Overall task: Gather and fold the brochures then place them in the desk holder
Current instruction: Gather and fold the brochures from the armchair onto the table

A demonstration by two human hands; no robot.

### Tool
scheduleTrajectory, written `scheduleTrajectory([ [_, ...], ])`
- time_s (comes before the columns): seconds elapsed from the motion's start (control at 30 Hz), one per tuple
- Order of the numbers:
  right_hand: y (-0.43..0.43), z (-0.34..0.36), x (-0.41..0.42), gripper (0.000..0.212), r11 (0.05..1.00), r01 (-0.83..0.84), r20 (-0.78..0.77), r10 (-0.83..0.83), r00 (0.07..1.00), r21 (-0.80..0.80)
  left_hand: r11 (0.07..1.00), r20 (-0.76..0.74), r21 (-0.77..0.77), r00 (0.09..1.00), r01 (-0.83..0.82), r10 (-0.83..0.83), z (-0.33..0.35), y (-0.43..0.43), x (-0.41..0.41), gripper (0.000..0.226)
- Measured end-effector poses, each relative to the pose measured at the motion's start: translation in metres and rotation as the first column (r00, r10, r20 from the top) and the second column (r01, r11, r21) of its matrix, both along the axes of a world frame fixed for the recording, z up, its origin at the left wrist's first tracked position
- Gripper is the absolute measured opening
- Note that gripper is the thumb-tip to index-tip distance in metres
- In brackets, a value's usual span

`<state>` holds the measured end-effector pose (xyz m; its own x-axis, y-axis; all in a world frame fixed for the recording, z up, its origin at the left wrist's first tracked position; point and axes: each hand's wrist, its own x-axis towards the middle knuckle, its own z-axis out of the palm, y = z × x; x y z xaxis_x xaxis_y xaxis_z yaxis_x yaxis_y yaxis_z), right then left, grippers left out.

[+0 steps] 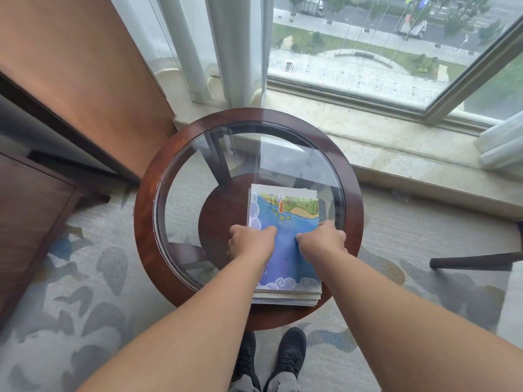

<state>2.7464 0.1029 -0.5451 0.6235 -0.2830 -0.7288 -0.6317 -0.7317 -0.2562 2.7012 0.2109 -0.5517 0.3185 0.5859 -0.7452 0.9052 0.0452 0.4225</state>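
Shoes: we see two black shoes [291,352] at the bottom edge, standing on the patterned carpet [85,278] just short of the table.
Brochures: the stack of brochures [288,267] lies flat on the near right part of the table, its near end over the wooden rim. The top cover shows a blue sea map with a coast at the far end, and we see the edges of several more sheets beneath it.
Left hand: the left hand [250,241] grips the left side of the stack, with curled fingers at the edge and the thumb laid across the blue cover.
Right hand: the right hand [322,239] grips the right side, with fingers curled over the edge and the thumb pressed on top.
Table: we see a round table [147,222] with a dark wooden rim and a glass top.
Cabinet: dark wooden furniture [34,207] stands to the left.
Sill: a pale stone sill [368,123] runs behind the table.
Curtain: a sheer white curtain [232,52] hangs above the far rim.
Window: the window [368,38] looks down on a street.
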Motion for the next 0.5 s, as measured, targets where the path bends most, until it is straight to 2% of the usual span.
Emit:
scheduleTrajectory([
  [0.07, -0.0001, 0.0, 0.0021, 0.052, 0.999, -0.024, -0.003, 0.025, 1.0, 0.03, 0.998, 0.017, -0.044, 0.999, -0.041, 0.042, -0.0004, -0.0017, -0.0011, 0.054],
  [0.17, -0.0021, -0.0009, 0.0062, 0.049, 0.997, -0.065, 0.007, 0.065, 0.998, 0.043, 0.995, 0.021, -0.068, 0.997, -0.078, 0.079, -0.0008, -0.0037, -0.0017, 0.062],
  [0.23, -0.0048, -0.0032, 0.0081, 0.047, 0.996, -0.072, 0.02, 0.071, 0.997, 0.053, 1.0, -0.016, -0.007, 1.0, -0.026, 0.026, -0.0032, -0.0047, -0.0016, 0.069],
  [0.3, -0.0059, -0.0044, 0.0086, 0.049, 0.996, -0.043, 0.019, 0.041, 0.999, 0.081, 0.999, -0.05, 0.048, 0.999, 0.009, -0.007, -0.0015, -0.0058, -0.0012, 0.066],
  [0.5, -0.0053, -0.0055, 0.0095, 0.051, 0.995, 0.002, 0.003, -0.002, 1.0, 0.095, 0.997, 0.064, -0.046, 0.996, -0.062, 0.065, 0.0034, -0.0004, 0.004, 0.056],
])
